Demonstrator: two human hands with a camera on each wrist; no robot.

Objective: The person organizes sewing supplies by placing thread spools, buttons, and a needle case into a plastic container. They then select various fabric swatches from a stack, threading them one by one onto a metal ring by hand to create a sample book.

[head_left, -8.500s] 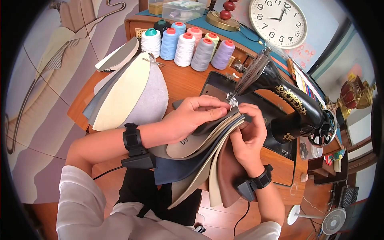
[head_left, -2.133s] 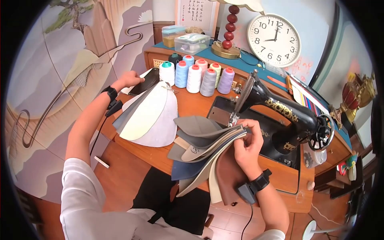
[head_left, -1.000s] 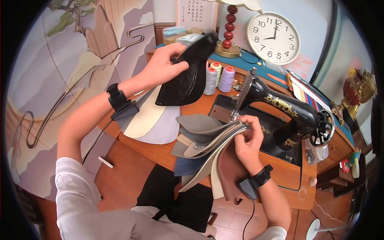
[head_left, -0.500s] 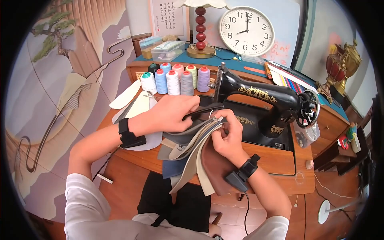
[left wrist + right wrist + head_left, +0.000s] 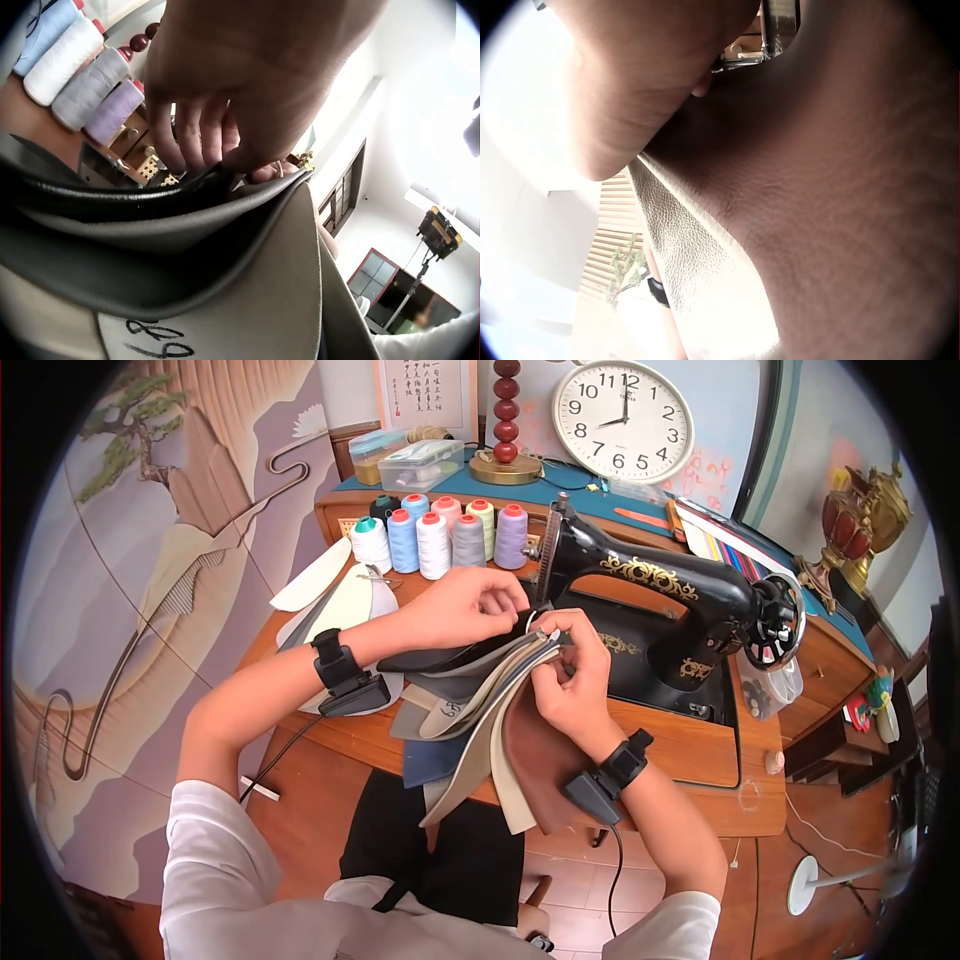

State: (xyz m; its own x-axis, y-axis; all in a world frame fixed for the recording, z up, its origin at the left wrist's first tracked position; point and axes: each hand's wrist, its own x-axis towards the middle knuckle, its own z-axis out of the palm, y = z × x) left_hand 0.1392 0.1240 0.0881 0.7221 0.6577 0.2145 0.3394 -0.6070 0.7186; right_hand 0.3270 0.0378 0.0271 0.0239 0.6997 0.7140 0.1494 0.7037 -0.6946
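Note:
My left hand (image 5: pixel 470 608) pinches the pointed end of a black leather swatch (image 5: pixel 97 199), close to a thin metal ring (image 5: pixel 280 169). The swatch's wide end lies back to the left, over grey ones. Opposite it, my right hand (image 5: pixel 578 670) grips the narrow ends of a fanned bundle of leather swatches in grey, beige, navy and brown. A brown swatch (image 5: pixel 540 760) hangs lowest at the right, beside a cream one (image 5: pixel 508 780). Dark handwritten marks show on a beige swatch (image 5: pixel 225 315). In the right wrist view, brown leather covers much of the picture.
A black sewing machine (image 5: pixel 640 575) stands just beyond the hands on the wooden table (image 5: pixel 680 745). Several thread spools (image 5: pixel 432 545) stand at the back left, in front of plastic boxes (image 5: pixel 420 465). Pale swatches (image 5: pixel 350 605) and a white piece (image 5: pixel 312 575) lie at the left.
My left hand took the black swatch from the far left and brought it rightward to the ring beside my right hand. My right hand kept its grip on the bundle.

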